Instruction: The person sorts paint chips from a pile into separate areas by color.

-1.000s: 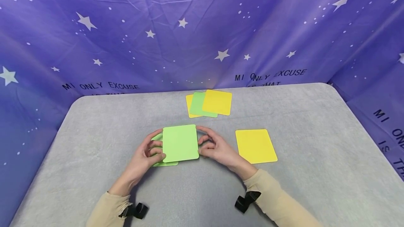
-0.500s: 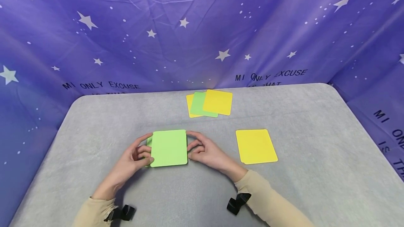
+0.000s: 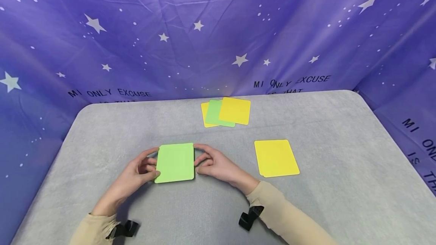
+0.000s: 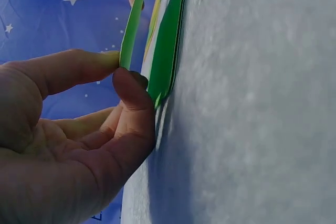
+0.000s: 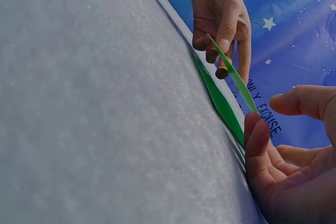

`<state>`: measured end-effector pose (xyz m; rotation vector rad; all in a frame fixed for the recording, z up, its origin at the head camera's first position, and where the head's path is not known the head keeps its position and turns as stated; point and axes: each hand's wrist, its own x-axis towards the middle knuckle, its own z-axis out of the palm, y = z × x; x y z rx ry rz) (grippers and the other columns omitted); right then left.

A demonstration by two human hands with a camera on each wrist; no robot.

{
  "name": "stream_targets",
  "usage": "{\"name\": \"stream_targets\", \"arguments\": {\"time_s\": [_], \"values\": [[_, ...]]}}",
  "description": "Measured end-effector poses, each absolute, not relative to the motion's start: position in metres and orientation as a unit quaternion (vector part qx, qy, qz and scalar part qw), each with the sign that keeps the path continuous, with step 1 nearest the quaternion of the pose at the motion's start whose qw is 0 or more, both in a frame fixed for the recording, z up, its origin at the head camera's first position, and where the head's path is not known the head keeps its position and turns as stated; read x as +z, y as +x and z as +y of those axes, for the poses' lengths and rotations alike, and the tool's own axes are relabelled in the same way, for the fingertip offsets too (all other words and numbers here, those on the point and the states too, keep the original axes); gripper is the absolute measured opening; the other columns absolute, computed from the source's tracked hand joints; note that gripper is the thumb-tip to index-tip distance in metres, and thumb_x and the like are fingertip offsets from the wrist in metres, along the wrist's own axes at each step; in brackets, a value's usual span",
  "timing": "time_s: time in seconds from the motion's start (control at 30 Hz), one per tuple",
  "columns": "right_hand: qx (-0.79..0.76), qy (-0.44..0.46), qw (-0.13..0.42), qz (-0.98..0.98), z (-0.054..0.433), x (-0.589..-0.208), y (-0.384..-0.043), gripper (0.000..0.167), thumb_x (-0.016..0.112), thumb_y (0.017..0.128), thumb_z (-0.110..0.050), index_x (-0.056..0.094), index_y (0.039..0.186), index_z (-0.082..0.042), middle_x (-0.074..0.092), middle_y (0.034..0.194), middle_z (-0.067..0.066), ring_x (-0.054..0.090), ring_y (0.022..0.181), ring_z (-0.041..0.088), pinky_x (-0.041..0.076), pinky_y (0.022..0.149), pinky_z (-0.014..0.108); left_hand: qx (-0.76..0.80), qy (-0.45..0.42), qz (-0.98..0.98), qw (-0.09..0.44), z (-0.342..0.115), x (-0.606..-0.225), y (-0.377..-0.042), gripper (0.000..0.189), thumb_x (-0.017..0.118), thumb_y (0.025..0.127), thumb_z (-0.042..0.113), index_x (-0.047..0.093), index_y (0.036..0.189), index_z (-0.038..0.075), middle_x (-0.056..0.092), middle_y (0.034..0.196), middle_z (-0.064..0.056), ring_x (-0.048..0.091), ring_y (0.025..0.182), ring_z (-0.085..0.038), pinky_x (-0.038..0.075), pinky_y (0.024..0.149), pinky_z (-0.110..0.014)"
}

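A square green card [image 3: 175,162] is held a little above the table, level with the near-left area. My left hand [image 3: 131,173] pinches its left edge between thumb and fingers. At its right edge is my right hand [image 3: 218,165], fingers bent around the rim, index fingertip at the far corner. In the left wrist view, another green card [image 4: 167,45] lies flat on the table under the held card [image 4: 132,30], with a gap between. The right wrist view shows the same lower green card [image 5: 218,92]; the head view hides it.
Two overlapping yellow cards [image 3: 276,158] lie on the grey table [image 3: 340,184] to the right. Near the back edge, a yellow card [image 3: 235,111] overlaps a green card [image 3: 212,113], with more yellow showing at left. A purple starry cloth [image 3: 204,48] hangs behind.
Both hands have moved left and slightly nearer with the held green card. It now covers the lower green card, which showed at its left before. The yellow cards stay put.
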<state>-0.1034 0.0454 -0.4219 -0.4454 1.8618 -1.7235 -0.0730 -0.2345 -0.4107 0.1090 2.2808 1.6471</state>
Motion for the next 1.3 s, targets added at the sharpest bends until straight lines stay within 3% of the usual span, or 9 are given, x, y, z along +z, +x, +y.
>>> {"name": "stream_targets", "arguments": {"time_s": [0.4,0.67,1.3], "values": [[-0.656,-0.152,0.298,0.676,0.044,-0.425,-0.108,0.061,0.056,0.089,0.003,0.035,0.145,0.001,0.06,0.094,0.01,0.06,0.076,0.016,0.051,0.066,0.025,0.58,0.039,0.797,0.165,-0.239,-0.412,-0.073,0.053,0.056,0.094,-0.001,0.035,0.141,-0.01,0.046,0.124,-0.025,0.057,0.09,-0.019,0.055,0.069,-0.032],[-0.655,-0.148,0.275,0.688,0.051,-0.422,-0.107,0.049,0.056,0.093,-0.002,0.042,0.14,0.001,0.061,0.092,0.009,0.059,0.075,0.016,0.049,0.065,0.025,0.563,0.041,0.812,0.149,-0.241,-0.412,-0.073,0.044,0.054,0.096,0.002,0.043,0.137,-0.007,0.051,0.12,-0.023,0.058,0.093,-0.023,0.056,0.072,-0.033],[-0.668,-0.117,0.241,0.695,0.095,-0.415,-0.118,0.038,0.053,0.097,-0.006,0.048,0.132,0.006,0.061,0.095,0.014,0.059,0.079,0.017,0.051,0.068,0.026,0.585,0.124,0.79,0.139,-0.217,-0.41,-0.085,0.042,0.052,0.093,-0.006,0.043,0.134,-0.009,0.058,0.106,-0.025,0.062,0.084,-0.023,0.056,0.069,-0.034]]}}
